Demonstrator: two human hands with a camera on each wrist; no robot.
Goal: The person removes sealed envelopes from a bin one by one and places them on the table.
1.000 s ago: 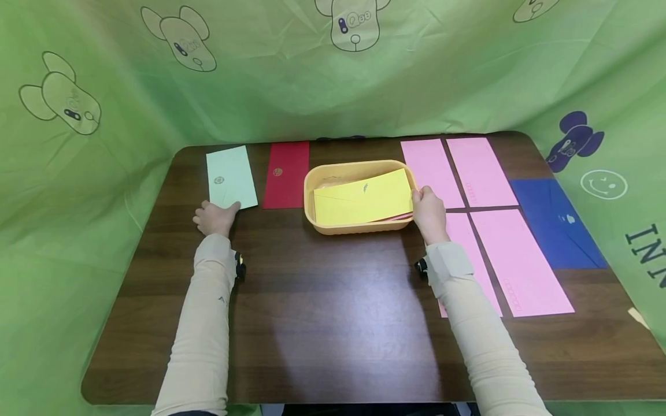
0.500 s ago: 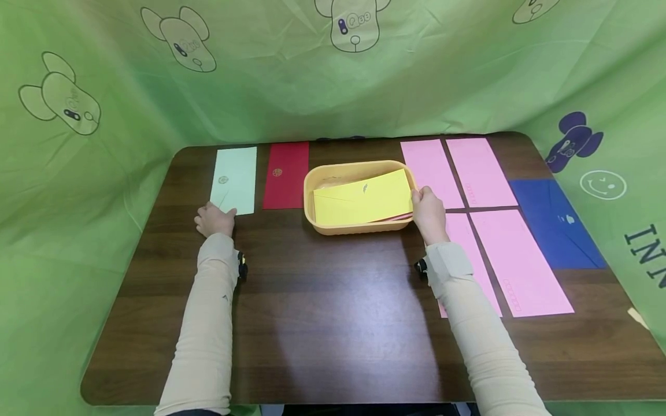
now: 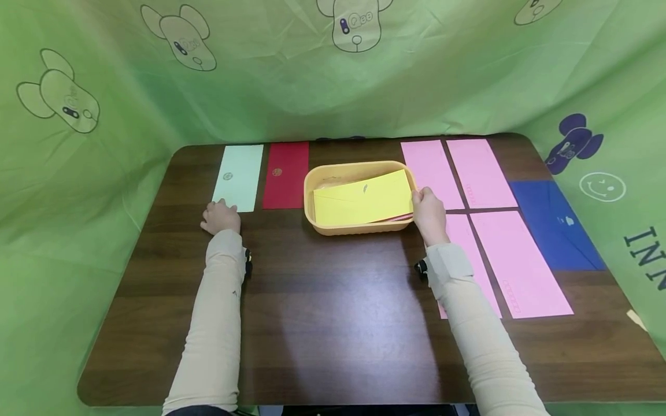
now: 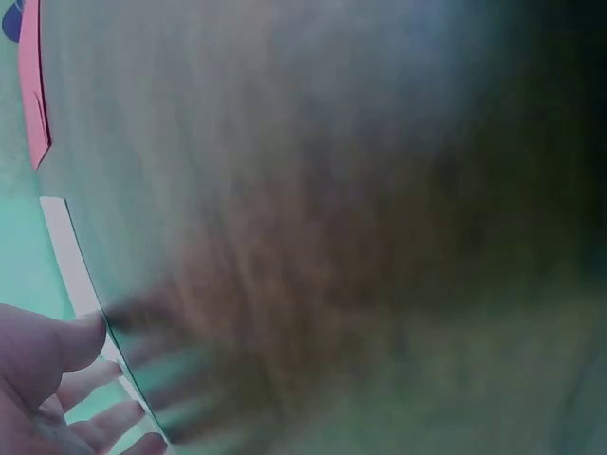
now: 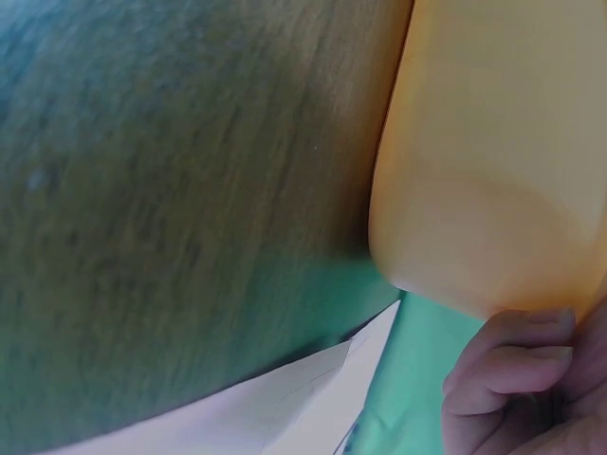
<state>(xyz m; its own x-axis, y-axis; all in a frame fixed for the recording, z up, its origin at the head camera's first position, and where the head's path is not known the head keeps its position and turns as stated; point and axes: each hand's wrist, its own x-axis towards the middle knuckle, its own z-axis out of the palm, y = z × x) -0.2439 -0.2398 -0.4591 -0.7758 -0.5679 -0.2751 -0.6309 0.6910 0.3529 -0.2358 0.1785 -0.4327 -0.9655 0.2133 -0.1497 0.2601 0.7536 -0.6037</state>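
Fingers apart, the left hand [image 3: 222,218] seemingly squared the pale envelope [image 3: 238,176] beside the red envelope [image 3: 287,176], contact hard to judge, so release looked due, while the right hand [image 3: 430,216] gripped the basket [image 3: 359,229].

Near edge of desk [image 3: 333,323]: bare wood between my forearms [image 3: 213,329].
Toward far edge: basket [image 3: 359,230] stands in my way.
Left edge: passable strip outside my left hand [image 3: 221,218].

Basket [image 3: 359,230] on table [image 3: 333,346], envelope [image 3: 364,201] inside, other envelopes [image 3: 240,173] left and right
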